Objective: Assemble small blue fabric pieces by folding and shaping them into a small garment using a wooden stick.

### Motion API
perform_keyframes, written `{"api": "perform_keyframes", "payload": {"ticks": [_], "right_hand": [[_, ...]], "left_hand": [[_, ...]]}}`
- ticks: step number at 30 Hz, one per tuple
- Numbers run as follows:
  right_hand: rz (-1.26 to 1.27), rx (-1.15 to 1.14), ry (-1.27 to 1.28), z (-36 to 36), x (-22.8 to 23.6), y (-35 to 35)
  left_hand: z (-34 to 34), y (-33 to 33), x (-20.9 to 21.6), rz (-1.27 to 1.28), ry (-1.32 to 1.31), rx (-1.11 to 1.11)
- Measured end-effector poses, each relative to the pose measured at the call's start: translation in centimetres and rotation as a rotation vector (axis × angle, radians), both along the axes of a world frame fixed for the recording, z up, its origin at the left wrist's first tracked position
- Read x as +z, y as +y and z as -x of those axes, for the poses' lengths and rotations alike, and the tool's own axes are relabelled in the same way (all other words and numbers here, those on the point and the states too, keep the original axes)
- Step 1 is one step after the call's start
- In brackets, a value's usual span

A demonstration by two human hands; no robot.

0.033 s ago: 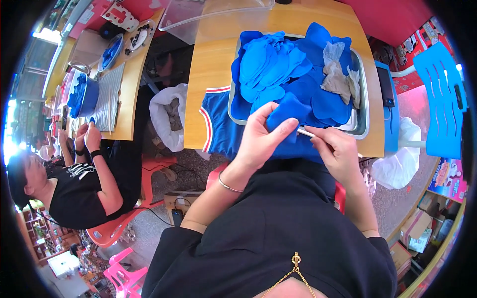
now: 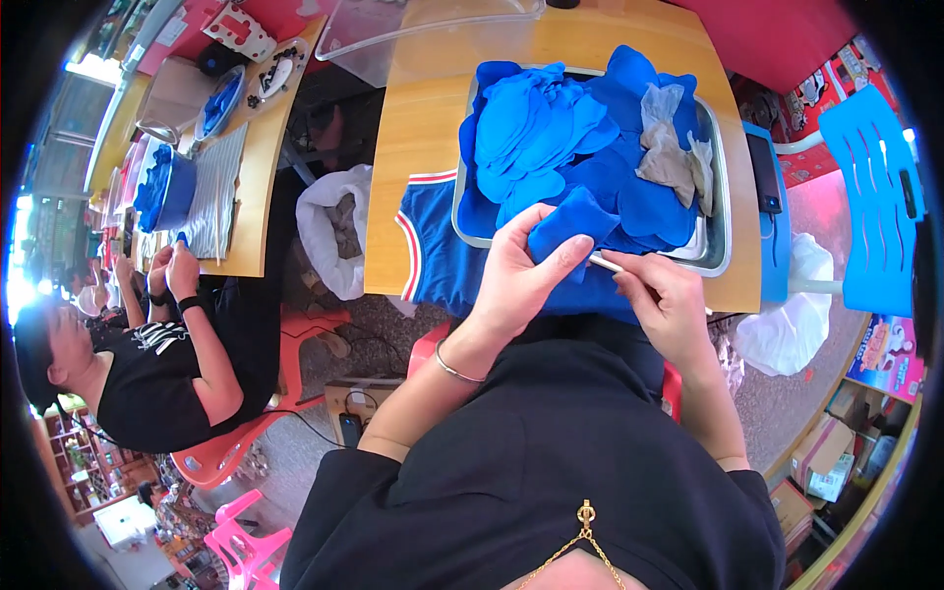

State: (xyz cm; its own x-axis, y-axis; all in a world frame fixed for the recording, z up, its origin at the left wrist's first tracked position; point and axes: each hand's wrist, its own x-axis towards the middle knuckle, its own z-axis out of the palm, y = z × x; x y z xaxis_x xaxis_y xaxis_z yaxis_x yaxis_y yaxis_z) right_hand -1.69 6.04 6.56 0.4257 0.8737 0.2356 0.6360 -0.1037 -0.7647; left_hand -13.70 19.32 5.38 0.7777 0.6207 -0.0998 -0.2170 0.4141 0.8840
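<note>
My left hand (image 2: 521, 270) pinches a small dark blue fabric piece (image 2: 578, 221) between thumb and fingers. In my right hand (image 2: 667, 295) is a thin white stick (image 2: 606, 263), its tip pointing left and touching or close to the fabric's lower edge. Both hands are at the near rim of a metal tray (image 2: 725, 231). Inside the tray lies a pile of bright blue fabric pieces (image 2: 526, 128), with darker blue pieces (image 2: 639, 211) beside and below it. A crumpled clear bag (image 2: 669, 147) rests on their right side.
Under the tray's near left corner lies a blue garment (image 2: 442, 251) with red and white trim. A phone (image 2: 763, 172) is at the table's right edge. White sacks (image 2: 334, 231) stand on the floor. Left, a co-worker (image 2: 157, 379) sits at another table with a blue-filled tub (image 2: 165, 187).
The fabric piece in my left hand has shifted slightly, its top corner showing more pointed. My right hand and the stick stay nearly in place.
</note>
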Motion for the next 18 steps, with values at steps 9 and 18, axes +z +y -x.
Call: {"api": "perform_keyframes", "payload": {"ticks": [9, 18], "right_hand": [[-0.048, -0.075, 0.278, 0.9, -1.1, 0.0], [-0.144, -0.036, 0.113, 0.0, -1.5, -0.3]], "left_hand": [[0.4, 0.2, -0.2, 0.042, -0.077, -0.086], [0.7, 0.9, -0.1, 0.05, -0.1, -0.173]]}}
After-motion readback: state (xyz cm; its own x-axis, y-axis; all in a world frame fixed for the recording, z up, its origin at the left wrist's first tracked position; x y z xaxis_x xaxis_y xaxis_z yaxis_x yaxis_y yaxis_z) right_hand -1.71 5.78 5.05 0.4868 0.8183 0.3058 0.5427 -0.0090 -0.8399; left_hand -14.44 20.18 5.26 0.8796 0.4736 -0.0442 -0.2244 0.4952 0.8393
